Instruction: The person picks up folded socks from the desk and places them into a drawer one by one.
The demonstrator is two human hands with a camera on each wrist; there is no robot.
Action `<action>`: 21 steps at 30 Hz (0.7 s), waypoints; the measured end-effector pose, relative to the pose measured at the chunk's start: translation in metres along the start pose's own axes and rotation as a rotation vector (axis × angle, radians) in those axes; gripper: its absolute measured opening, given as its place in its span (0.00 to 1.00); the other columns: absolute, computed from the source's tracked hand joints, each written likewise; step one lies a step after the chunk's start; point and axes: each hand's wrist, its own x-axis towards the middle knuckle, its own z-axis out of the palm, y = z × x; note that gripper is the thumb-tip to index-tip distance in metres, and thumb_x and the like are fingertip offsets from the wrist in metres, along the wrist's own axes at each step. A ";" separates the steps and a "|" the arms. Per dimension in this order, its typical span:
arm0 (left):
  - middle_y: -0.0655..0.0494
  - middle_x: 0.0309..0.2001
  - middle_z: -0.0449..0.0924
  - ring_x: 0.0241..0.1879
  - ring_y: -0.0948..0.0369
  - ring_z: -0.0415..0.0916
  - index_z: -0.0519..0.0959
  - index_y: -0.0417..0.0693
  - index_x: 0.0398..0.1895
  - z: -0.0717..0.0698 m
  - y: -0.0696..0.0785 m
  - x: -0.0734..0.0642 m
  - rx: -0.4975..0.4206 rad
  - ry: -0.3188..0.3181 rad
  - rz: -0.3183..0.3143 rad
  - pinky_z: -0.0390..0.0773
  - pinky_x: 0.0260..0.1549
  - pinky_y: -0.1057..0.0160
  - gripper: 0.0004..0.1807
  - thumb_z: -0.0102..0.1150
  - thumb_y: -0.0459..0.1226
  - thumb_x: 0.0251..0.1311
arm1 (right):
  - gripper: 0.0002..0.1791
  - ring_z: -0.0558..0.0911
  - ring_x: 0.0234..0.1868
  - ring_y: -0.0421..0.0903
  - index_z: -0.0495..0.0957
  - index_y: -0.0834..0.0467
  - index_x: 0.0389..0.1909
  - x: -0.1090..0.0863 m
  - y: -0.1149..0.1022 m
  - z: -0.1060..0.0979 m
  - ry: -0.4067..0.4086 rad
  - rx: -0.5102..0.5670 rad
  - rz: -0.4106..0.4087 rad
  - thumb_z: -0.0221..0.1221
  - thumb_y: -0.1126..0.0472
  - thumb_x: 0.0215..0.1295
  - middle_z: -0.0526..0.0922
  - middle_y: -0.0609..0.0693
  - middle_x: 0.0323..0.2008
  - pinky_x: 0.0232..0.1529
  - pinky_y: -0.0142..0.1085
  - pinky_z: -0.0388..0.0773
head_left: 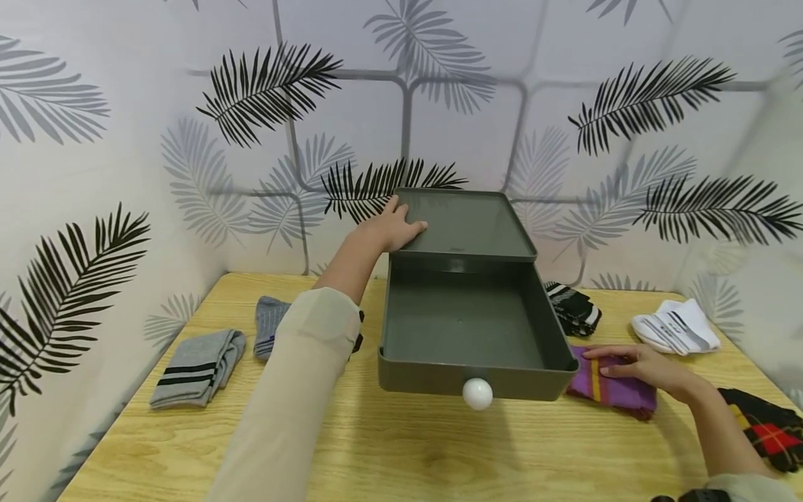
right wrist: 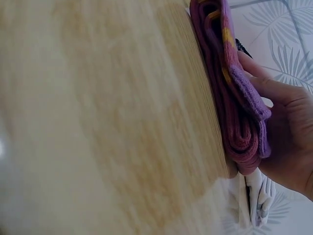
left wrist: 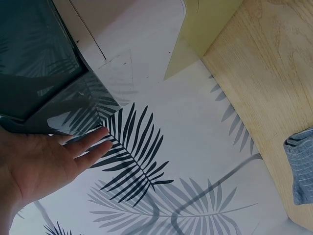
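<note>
A dark grey-green box [head_left: 479,380] with a round white knob [head_left: 477,394] on its front stands with its lid [head_left: 464,219] raised. My left hand [head_left: 389,229] holds the lid's left edge; its thumb shows on the inner face. In the left wrist view, the left hand [left wrist: 46,159] has its fingers stretched along the lid's rim. My right hand [head_left: 646,366] rests on a folded purple sock bundle [head_left: 617,397] with a yellow stripe, right of the box. The right wrist view shows its fingers on top of the purple bundle [right wrist: 237,107], which lies on the table.
On the wooden table [head_left: 433,453], grey striped socks [head_left: 197,369] and blue-grey socks [head_left: 266,324] lie left. Black-and-white socks [head_left: 577,310], white socks [head_left: 680,328] and red plaid socks [head_left: 771,432] lie right. Leaf-patterned wall covering [head_left: 458,132] stands behind.
</note>
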 end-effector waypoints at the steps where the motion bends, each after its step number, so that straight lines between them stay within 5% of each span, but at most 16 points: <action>1: 0.55 0.72 0.24 0.68 0.50 0.41 0.39 0.53 0.73 0.000 0.000 0.000 0.002 -0.001 -0.001 0.51 0.61 0.47 0.37 0.28 0.58 0.68 | 0.21 0.64 0.57 0.41 0.74 0.59 0.57 0.000 0.000 0.000 -0.004 -0.011 -0.016 0.56 0.57 0.65 0.65 0.63 0.61 0.47 0.31 0.67; 4: 0.55 0.72 0.24 0.68 0.49 0.41 0.39 0.52 0.73 -0.001 0.001 -0.001 0.005 -0.003 -0.002 0.51 0.61 0.47 0.37 0.28 0.58 0.68 | 0.20 0.64 0.58 0.45 0.75 0.60 0.56 0.001 0.001 0.001 -0.004 -0.043 -0.050 0.56 0.58 0.65 0.65 0.65 0.60 0.47 0.27 0.66; 11: 0.55 0.72 0.24 0.68 0.49 0.40 0.39 0.53 0.73 -0.001 -0.001 0.000 0.002 -0.005 -0.010 0.51 0.61 0.46 0.37 0.28 0.59 0.68 | 0.18 0.66 0.51 0.27 0.75 0.64 0.52 0.007 -0.005 0.003 -0.034 -0.060 -0.146 0.57 0.62 0.63 0.69 0.68 0.55 0.45 0.26 0.67; 14: 0.56 0.72 0.24 0.68 0.49 0.41 0.39 0.53 0.73 -0.002 -0.003 0.000 -0.001 -0.002 -0.009 0.51 0.61 0.46 0.37 0.29 0.59 0.68 | 0.18 0.69 0.49 0.33 0.74 0.68 0.51 0.010 -0.011 0.002 -0.064 -0.043 -0.141 0.58 0.64 0.61 0.71 0.67 0.52 0.43 0.28 0.69; 21: 0.56 0.72 0.24 0.68 0.49 0.41 0.39 0.53 0.73 -0.003 -0.003 0.003 -0.014 -0.012 0.002 0.51 0.61 0.46 0.37 0.29 0.59 0.68 | 0.21 0.69 0.50 0.59 0.75 0.69 0.49 0.010 -0.036 -0.003 -0.092 -0.124 0.060 0.64 0.64 0.54 0.72 0.68 0.50 0.41 0.38 0.70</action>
